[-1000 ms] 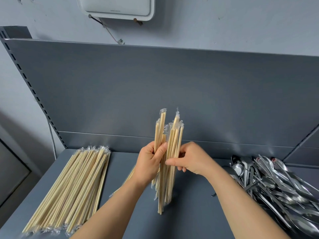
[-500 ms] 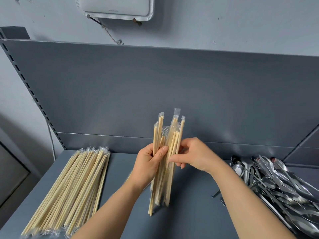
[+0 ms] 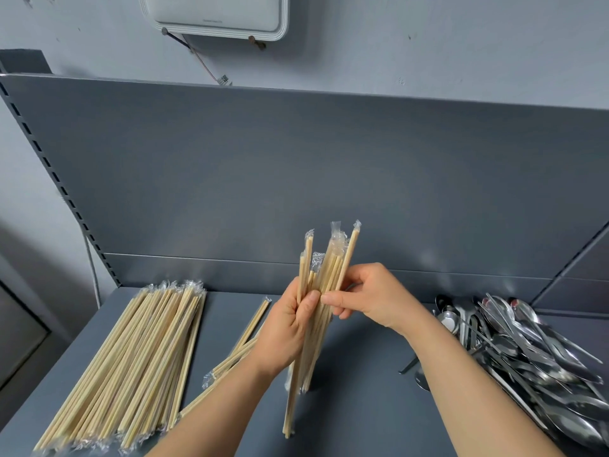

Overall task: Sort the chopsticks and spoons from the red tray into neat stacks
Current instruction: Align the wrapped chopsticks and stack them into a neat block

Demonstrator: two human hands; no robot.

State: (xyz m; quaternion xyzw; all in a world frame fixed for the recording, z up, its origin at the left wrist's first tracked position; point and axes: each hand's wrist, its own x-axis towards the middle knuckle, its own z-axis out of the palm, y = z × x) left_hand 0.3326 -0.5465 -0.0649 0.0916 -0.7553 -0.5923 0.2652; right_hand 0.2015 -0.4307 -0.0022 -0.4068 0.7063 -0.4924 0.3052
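Right now the left hand [image 3: 290, 328] is gripping a bundle of wrapped chopsticks [image 3: 333, 262], its fingers curling round the back of the sticks and its thumb pressing across the front. The bundle is standing almost upright over the middle of the grey shelf [image 3: 362, 420], with its clear wrapper ends fanning out unevenly at the top and one stick hanging lower than the others; whether the lower tips are touching the shelf cannot be told. The right hand [image 3: 370, 296] is pinching the right side of the same bundle between thumb and forefinger, just beside the left thumb, with its other fingers curling loosely underneath. A large stack of chopsticks [image 3: 131, 364] is lying flat at the left of the shelf, its sticks running roughly parallel. A few loose chopsticks [image 3: 253, 319] are lying at angles between that stack and the left forearm. A heap of metal spoons [image 3: 527, 351] is sitting at the right end of the shelf, well apart from both hands.
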